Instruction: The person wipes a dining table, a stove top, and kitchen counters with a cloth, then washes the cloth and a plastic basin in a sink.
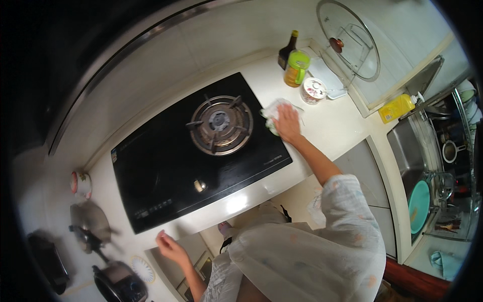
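Note:
My right hand (288, 123) lies flat on a crumpled white cloth (272, 108), pressing it to the white countertop along the right edge of a black glass cooktop (169, 166). The cloth overlaps that edge slightly and shows some green. A round gas burner (220, 124) with metal pan supports sits left of the cloth. On the glass near the front is a metallic control knob (200, 185). My left hand (169, 246) hovers by the counter's front edge near the cooktop's front left corner, empty, with its fingers loosely curled.
Behind my right hand stand a lidded ceramic jar (314, 91), an oil jug (297, 70) with a green lid and a dark bottle (287, 51). A glass lid (349, 41) leans there. Right are a yellow pump bottle (397, 108) and sink (407, 151); left, a pan (90, 219) and a cooker (119, 281).

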Tool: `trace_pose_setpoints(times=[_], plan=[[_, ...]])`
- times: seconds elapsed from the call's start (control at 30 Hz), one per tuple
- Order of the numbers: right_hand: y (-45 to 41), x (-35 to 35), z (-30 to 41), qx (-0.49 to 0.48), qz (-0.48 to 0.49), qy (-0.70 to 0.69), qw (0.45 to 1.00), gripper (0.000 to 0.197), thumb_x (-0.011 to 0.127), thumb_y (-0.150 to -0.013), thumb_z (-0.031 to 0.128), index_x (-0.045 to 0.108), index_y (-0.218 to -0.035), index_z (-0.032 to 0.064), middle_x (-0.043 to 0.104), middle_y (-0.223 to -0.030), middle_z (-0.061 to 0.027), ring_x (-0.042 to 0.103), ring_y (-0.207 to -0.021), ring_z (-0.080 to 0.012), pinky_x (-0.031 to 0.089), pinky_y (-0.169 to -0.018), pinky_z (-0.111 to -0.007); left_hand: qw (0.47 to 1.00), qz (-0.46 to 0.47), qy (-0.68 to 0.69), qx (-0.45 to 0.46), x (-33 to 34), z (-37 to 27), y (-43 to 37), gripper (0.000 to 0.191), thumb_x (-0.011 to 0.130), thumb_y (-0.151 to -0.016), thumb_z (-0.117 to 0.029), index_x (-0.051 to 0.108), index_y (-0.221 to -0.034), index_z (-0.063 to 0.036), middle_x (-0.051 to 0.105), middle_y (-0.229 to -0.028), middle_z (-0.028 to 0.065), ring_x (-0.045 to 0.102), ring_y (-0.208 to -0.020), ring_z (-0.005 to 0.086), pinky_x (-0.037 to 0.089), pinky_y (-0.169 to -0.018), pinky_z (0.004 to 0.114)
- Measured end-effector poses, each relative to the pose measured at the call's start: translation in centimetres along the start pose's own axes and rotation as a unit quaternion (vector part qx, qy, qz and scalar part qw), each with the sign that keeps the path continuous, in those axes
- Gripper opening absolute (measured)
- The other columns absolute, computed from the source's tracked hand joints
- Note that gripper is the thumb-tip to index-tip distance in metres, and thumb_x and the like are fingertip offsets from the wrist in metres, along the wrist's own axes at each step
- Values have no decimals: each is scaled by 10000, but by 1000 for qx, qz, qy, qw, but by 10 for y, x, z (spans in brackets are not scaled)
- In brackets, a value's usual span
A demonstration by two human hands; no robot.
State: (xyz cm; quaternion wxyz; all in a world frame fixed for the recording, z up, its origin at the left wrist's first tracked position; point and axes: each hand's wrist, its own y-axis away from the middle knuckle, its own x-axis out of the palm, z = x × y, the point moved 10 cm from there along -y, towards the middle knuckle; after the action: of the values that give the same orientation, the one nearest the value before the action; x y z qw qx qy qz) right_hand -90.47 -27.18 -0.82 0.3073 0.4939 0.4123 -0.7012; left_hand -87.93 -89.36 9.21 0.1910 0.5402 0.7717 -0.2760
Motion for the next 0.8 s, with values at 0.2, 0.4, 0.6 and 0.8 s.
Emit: trace_pose_setpoints(times=[0.2,0.4,0.6,0.8], plan=[[-19,-3,10,-53,15,-41,998,531,505,-809,139,410,-1330,163,382,-1386,-104,296,-1315,-323,213,-1055,-532,999,51,18,5,59,-51,14,173,473,-930,-101,564,-1002,27,580,-894,66,509,-767,127,415,-688,243],[89,-54,-56,-124,1,-105,987,477,515,-745,18,531,-1214,104,512,-1261,-95,433,-1217,-284,327,-986,-469,988,107,67,84,119,-89,4,159,489,-921,-101,573,-990,15,600,-916,72,517,-738,124,414,-649,240],[126,-130,-232,230,-114,0,966,290,537,-818,75,548,-1094,-14,629,-854,-147,595,-761,-301,476,-698,-357,972,173,123,96,157,-129,2,147,503,-909,-81,591,-967,21,595,-792,39,487,-641,73,375,-558,209],[37,-186,-193,260,-173,-265,912,317,575,-850,189,552,-1062,-44,620,-959,-199,597,-848,-333,459,-801,-392,964,192,154,101,163,-133,-1,139,508,-903,-68,592,-964,25,602,-766,46,507,-642,73,405,-578,206]])
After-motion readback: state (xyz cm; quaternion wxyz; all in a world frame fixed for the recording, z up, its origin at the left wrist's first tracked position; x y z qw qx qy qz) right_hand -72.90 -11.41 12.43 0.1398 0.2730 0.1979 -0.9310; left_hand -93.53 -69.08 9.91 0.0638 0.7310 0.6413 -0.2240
